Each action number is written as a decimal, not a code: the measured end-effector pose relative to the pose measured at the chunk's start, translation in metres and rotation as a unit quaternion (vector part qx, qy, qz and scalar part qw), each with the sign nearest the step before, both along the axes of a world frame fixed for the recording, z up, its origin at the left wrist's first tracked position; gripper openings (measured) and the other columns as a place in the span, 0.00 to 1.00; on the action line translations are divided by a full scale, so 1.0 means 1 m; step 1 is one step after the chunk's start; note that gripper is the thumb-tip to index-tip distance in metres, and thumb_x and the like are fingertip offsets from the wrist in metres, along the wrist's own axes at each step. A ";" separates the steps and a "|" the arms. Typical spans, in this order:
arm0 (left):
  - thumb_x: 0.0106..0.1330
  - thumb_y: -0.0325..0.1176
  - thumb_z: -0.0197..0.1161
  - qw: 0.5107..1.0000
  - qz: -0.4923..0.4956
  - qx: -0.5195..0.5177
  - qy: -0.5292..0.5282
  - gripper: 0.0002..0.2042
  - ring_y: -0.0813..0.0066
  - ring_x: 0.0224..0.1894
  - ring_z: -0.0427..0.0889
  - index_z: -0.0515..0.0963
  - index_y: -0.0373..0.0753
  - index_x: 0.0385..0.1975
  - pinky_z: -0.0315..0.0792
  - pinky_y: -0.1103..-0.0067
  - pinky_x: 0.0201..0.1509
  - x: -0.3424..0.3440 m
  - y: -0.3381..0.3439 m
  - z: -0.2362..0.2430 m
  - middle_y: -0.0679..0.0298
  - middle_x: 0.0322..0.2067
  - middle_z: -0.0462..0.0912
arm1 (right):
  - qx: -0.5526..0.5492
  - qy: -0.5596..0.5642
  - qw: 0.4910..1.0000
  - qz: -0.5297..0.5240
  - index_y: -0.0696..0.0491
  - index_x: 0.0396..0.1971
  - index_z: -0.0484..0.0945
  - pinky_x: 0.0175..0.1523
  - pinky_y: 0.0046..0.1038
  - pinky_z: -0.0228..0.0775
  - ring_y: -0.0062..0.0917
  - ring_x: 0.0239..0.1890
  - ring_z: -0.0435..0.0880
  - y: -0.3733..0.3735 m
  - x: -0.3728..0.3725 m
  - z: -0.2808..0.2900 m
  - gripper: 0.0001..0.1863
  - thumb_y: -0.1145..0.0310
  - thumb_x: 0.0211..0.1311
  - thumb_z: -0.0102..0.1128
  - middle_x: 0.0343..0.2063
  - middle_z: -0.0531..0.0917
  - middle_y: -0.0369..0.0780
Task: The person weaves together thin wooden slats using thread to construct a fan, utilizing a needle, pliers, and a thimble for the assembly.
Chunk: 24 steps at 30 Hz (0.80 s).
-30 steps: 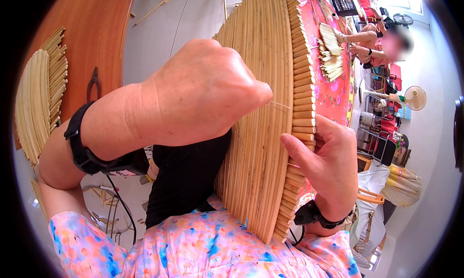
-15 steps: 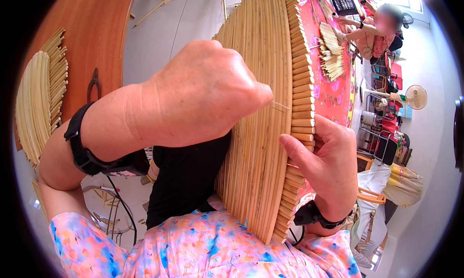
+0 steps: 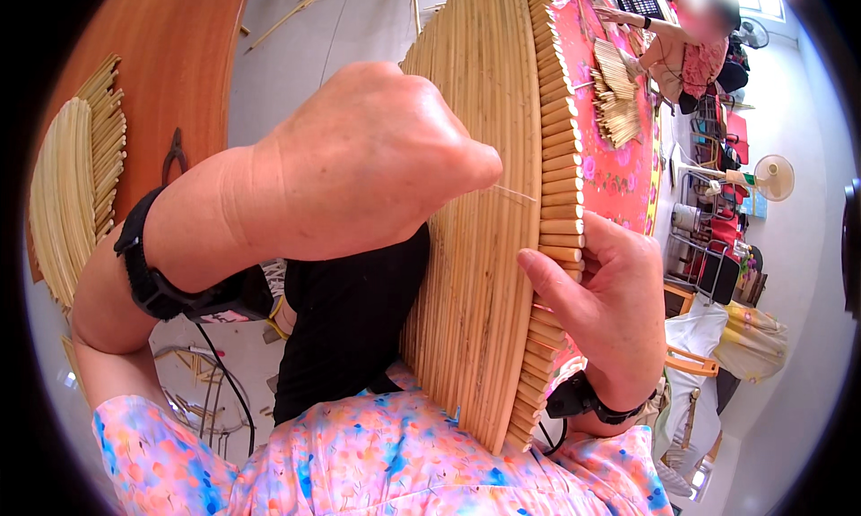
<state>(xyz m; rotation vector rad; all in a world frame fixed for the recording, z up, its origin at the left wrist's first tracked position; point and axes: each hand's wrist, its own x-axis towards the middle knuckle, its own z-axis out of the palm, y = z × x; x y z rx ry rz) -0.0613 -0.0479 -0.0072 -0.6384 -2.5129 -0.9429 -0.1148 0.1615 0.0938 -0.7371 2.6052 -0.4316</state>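
A panel of thin, straw-coloured wooden sticks (image 3: 480,247), laid side by side, stands upright against my lap, with the cut ends of a second row of sticks (image 3: 560,157) along its right edge. My left hand (image 3: 395,157) is closed in a fist in front of the panel, its thumb pressed down. A thin pale thread (image 3: 516,193) runs taut from that thumb to the panel near its right edge. My right hand (image 3: 610,301) grips this edge, thumb on the front and fingers behind, partly hidden.
On the brown board (image 3: 179,58) at left lie dark pliers (image 3: 175,157) and a curved bundle of sticks (image 3: 67,193). Another person (image 3: 691,58) sits at the pink flowered table (image 3: 619,175), near more sticks (image 3: 616,94). A standing fan (image 3: 773,177) is at right.
My left fist has shifted slightly left and up, the thread still running to the panel. My right hand keeps its place. The other person has moved a little.
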 end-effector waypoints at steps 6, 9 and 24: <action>0.49 0.24 0.64 1.000 0.000 0.002 0.002 0.07 0.61 0.21 0.78 0.78 0.40 0.29 0.69 0.71 0.21 0.000 0.001 0.000 0.63 0.18 0.76 | 0.013 0.003 1.000 0.003 0.59 0.21 0.76 0.23 0.30 0.69 0.34 0.16 0.82 -0.001 0.000 0.001 0.12 0.68 0.48 0.70 0.13 0.78 0.45; 0.49 0.23 0.63 1.000 0.000 0.001 0.007 0.07 0.61 0.20 0.78 0.78 0.40 0.29 0.68 0.71 0.21 0.000 0.001 0.000 0.63 0.18 0.76 | 0.006 0.000 1.000 0.001 0.59 0.21 0.76 0.23 0.30 0.69 0.34 0.17 0.82 0.000 0.000 0.000 0.12 0.68 0.48 0.70 0.13 0.78 0.45; 0.48 0.24 0.63 1.000 0.006 -0.017 0.007 0.08 0.61 0.21 0.79 0.78 0.40 0.29 0.69 0.71 0.21 0.002 0.001 0.003 0.64 0.19 0.77 | 0.001 -0.002 1.000 0.000 0.59 0.21 0.76 0.23 0.30 0.70 0.34 0.17 0.82 -0.001 0.001 0.000 0.12 0.68 0.49 0.70 0.14 0.79 0.45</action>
